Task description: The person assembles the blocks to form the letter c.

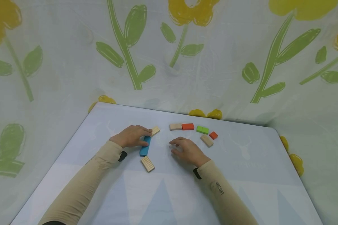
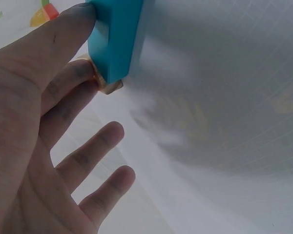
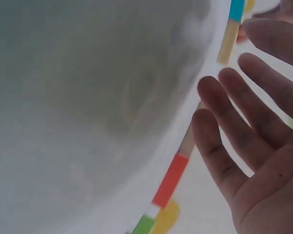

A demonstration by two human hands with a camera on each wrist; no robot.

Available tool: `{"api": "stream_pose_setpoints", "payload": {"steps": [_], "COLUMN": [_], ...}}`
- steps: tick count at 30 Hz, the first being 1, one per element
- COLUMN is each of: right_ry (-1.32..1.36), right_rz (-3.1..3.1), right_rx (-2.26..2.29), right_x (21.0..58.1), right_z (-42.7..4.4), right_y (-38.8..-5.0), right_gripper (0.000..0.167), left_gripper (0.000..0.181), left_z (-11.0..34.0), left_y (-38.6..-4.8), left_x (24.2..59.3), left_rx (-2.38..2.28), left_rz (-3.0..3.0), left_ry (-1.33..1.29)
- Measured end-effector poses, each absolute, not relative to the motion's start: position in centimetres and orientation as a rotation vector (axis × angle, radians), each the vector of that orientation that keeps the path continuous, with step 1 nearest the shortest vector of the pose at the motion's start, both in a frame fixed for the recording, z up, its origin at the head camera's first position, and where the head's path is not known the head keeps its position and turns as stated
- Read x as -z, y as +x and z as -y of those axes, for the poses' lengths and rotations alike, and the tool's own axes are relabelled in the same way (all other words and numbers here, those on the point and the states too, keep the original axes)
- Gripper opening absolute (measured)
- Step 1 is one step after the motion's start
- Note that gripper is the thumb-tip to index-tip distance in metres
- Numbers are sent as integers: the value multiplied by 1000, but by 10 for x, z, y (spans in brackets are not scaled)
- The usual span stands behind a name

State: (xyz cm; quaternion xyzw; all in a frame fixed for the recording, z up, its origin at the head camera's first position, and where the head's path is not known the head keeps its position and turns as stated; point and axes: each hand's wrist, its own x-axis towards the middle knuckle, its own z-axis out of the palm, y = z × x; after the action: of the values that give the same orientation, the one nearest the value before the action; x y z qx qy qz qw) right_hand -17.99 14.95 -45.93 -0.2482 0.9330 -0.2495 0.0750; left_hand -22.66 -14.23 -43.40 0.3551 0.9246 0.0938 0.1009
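Note:
My left hand reaches over a long blue block on the table. Its thumb touches the blue block's side, and the fingertips touch a pale wooden block at the far end. In the left wrist view the other fingers of that hand are spread and fairly straight beside the blue block. A second, grooved wooden block lies near the blue block's near end. My right hand hovers with loosely bent fingers and holds nothing; in its wrist view the fingers are apart from the blocks.
Towards the back of the table a wooden block adjoins a red block. Right of them lie a green block, a small red block and a tilted wooden block. A flowered curtain borders the table.

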Motion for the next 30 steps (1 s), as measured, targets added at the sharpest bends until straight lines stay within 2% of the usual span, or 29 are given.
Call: {"api": "stream_pose_setpoints", "payload": {"steps": [5,12,30], "right_ry": [-678,-735,-843], "right_rz": [-2909,-3039,-3108], "right_rx": [858,956,664], "right_x": [455,447,443], "right_z": [-165,-177,-161], "right_y": [-192,-209,-249], "right_gripper": [39,49,59], "left_gripper": [53,52,51], "left_z": [142,142,140], "left_y": [-227,-227,-227], "left_x": [435,434,434], "left_rx": [-273,-269,-274], "left_rz": [-2728,-2727,-2730], "left_ry": [1053,1051,1028]}}
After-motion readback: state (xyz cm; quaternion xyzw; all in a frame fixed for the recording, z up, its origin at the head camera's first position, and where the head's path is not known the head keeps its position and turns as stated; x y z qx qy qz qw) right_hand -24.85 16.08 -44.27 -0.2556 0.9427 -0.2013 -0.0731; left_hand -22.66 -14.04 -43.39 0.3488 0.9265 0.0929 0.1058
